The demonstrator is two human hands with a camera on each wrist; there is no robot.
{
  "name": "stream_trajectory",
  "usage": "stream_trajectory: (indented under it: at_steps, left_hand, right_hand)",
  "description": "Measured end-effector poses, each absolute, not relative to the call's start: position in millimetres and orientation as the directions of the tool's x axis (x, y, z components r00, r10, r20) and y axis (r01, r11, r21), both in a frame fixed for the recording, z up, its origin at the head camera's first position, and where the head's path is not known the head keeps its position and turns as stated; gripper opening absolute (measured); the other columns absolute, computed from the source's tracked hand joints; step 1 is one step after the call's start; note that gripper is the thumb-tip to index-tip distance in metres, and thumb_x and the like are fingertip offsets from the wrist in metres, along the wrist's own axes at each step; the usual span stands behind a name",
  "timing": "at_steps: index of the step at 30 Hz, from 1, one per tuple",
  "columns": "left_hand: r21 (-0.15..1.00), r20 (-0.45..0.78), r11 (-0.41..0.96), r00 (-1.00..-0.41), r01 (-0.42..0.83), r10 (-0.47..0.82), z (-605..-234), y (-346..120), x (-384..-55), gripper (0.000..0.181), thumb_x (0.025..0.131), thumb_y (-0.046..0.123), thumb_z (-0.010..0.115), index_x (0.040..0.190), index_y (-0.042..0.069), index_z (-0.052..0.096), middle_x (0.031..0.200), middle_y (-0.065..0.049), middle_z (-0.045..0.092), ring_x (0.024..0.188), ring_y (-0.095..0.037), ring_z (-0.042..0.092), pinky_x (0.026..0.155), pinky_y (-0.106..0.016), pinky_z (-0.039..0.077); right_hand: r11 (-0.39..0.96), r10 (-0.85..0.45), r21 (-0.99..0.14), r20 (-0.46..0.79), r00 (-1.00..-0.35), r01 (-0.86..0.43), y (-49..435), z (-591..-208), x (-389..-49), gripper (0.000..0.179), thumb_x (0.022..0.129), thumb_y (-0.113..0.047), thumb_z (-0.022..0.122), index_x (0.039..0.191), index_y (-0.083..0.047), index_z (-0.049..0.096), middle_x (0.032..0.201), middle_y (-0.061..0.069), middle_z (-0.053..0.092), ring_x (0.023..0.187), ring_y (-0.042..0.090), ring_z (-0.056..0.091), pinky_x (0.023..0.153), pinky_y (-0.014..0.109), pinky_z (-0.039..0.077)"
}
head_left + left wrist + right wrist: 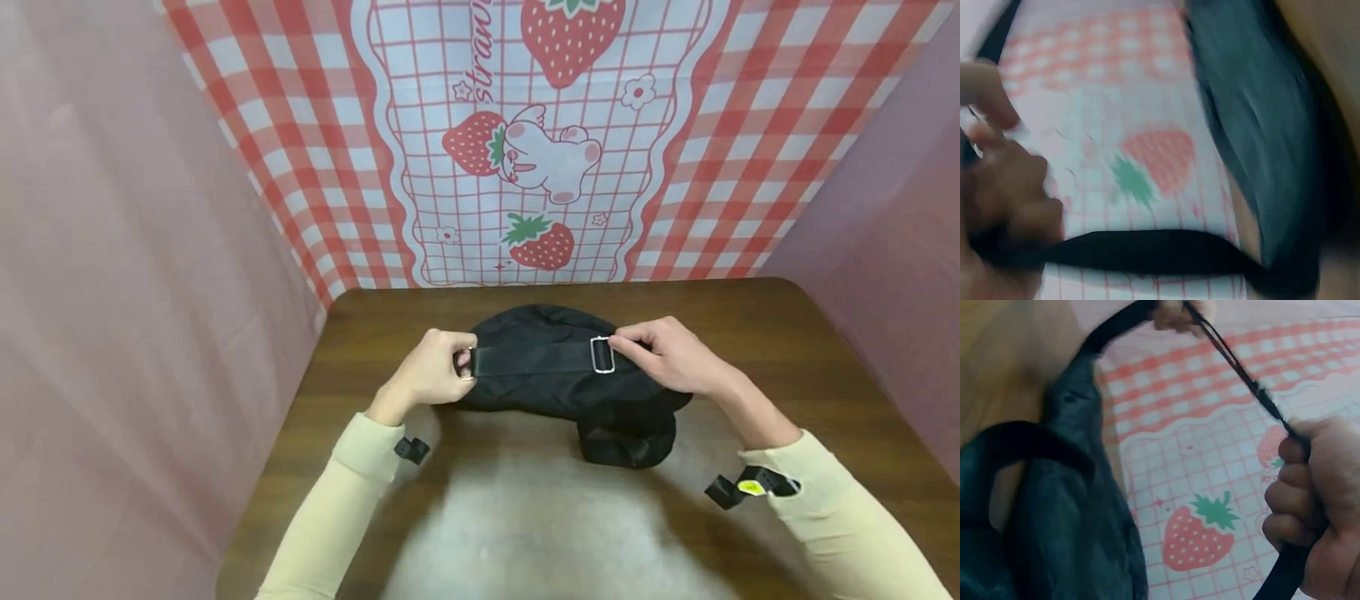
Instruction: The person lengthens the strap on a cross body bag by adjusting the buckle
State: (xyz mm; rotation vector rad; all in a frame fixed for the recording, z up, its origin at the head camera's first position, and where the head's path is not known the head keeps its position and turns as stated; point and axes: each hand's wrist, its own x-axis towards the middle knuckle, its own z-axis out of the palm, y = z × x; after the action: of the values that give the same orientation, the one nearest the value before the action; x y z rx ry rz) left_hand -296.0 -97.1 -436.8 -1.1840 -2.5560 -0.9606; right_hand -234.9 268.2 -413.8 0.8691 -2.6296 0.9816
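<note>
A black fabric bag [536,321] with a webbing strap [532,360] is held up over the table. My left hand [431,367] grips one end of the strap, its fingers curled around a metal ring there. My right hand [671,354] holds the strap just beyond a silver slide buckle [594,357]. In the right wrist view, the strap runs taut between both hands, and the bag [1079,519] hangs beside it. A black loop [630,454] droops from the bag's right side. The left wrist view is blurred, with my left hand [1013,181] near its left edge.
Under the bag lies a brown wooden table [315,467] with a pale glare at its middle. A red-checked strawberry cloth [487,242] hangs at the back. Pink curtains [135,292] close the sides. Each wrist wears a black camera strap [765,481].
</note>
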Motion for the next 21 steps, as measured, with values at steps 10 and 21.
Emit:
stream_trajectory:
  at_steps: [10,21]
  left_hand:
    - [0.503,0.283,0.579,-0.755,0.642,0.591,-444.2,-119.9,-320.3,0.016,0.077,0.009,0.079,0.077,0.020,0.067,0.063,0.006,0.056,0.059,-0.010,0.048,0.057,-0.026,0.040]
    - [0.510,0.202,0.503,-0.666,0.698,0.718,-448.4,-125.4,-309.4,0.024,0.081,0.026,0.096,0.098,0.018,0.080,0.080,0.006,0.069,0.070,-0.011,0.061,0.067,-0.023,0.053]
  right_hand:
    - [0.753,-0.460,-0.483,0.099,-0.882,-0.447,321.7,-412.6,-238.6,0.028,0.092,-0.025,0.086,0.081,-0.026,0.060,0.065,-0.012,0.048,0.054,0.002,0.049,0.056,0.022,0.041]
    - [0.652,-0.583,-0.505,0.144,-0.800,-0.566,329.1,-430.5,-214.7,0.015,0.097,-0.017,0.080,0.095,-0.029,0.072,0.083,-0.017,0.065,0.075,-0.002,0.057,0.067,0.023,0.048]
